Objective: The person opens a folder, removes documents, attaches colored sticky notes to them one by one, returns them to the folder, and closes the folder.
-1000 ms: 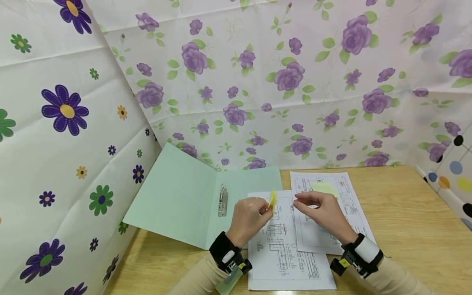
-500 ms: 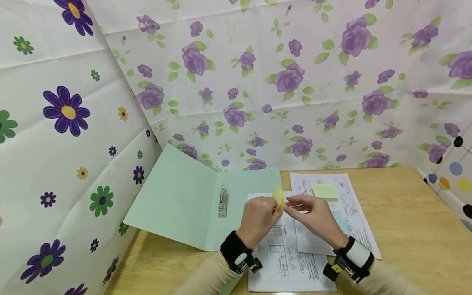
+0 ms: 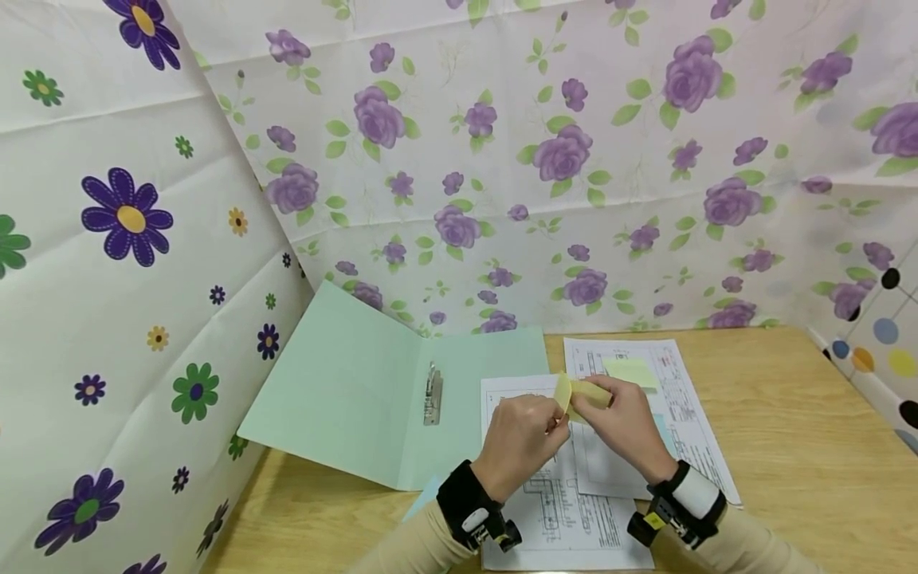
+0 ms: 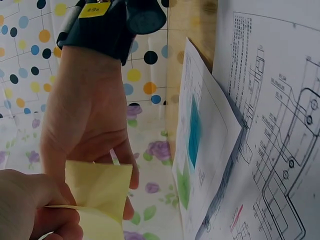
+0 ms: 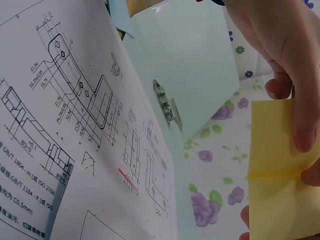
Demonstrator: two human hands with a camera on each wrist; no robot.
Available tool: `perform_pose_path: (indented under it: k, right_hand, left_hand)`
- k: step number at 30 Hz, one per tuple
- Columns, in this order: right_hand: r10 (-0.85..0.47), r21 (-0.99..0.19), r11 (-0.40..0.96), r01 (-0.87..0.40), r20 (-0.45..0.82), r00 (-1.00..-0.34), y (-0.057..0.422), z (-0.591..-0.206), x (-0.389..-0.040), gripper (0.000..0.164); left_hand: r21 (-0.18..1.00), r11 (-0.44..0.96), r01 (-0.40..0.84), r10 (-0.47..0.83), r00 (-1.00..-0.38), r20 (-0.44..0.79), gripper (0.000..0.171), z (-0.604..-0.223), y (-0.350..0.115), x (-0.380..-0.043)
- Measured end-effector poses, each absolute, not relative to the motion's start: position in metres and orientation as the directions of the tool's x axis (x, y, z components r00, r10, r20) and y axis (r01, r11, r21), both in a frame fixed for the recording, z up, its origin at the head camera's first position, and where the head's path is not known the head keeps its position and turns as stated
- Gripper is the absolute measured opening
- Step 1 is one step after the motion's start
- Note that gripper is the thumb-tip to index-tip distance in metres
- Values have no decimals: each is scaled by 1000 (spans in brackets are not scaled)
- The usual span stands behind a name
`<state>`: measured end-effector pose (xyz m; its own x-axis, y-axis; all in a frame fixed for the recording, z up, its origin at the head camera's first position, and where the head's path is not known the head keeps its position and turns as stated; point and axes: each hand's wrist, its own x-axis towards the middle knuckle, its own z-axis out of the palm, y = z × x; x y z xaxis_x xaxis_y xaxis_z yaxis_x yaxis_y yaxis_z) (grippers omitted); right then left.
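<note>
Above the papers, my left hand point(image 3: 519, 442) pinches a small yellow sticky note pad point(image 3: 562, 391). My right hand point(image 3: 627, 422) pinches a yellow sticky note point(image 3: 591, 392), bent away from the pad. In the left wrist view the note point(image 4: 100, 185) spreads between both hands, its lower part meeting the pad's edge. In the right wrist view a crease line crosses the yellow paper point(image 5: 275, 140), with fingers on its right side. Beneath the hands lie printed technical drawings point(image 3: 552, 518). On the right-hand sheet point(image 3: 688, 430) are a pale yellow-green note point(image 3: 631, 372) and a partly hidden blue note point(image 3: 663, 430).
An open pale green folder point(image 3: 337, 391) with a metal clip point(image 3: 433, 395) lies to the left, its cover raised. A light blue piece point(image 3: 423, 498) shows beside the left sleeve. Wooden table point(image 3: 803, 446) extends right; flowered cloth point(image 3: 502, 159) hangs behind.
My left hand has moved right with the yellow pad, and my right hand has come to it. The right hand, holding nothing before, now pinches a sheet that bends away from the pad.
</note>
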<state>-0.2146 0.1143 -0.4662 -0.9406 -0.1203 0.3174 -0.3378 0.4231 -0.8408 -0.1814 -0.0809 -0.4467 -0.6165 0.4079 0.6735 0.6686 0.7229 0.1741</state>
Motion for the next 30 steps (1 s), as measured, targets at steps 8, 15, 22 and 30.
perform_pose_path:
  k: [8, 15, 22, 30]
  right_hand:
    - [-151, -832, 418, -366, 334, -930, 116, -469, -217, 14]
    - [-163, -826, 425, -371, 333, -929, 122, -469, -219, 17]
    - [-166, -813, 463, -354, 312, -935, 123, -467, -218, 19]
    - [-176, -789, 492, -369, 324, -929, 126, -466, -218, 17]
  left_hand:
    - [222, 721, 657, 376, -639, 671, 24, -449, -90, -183]
    - [297, 717, 631, 347, -693, 632, 21, -452, -102, -188]
    - [352, 693, 630, 349, -719, 601, 29, -456, -112, -191]
    - [349, 698, 626, 350, -722, 596, 29, -458, -119, -193]
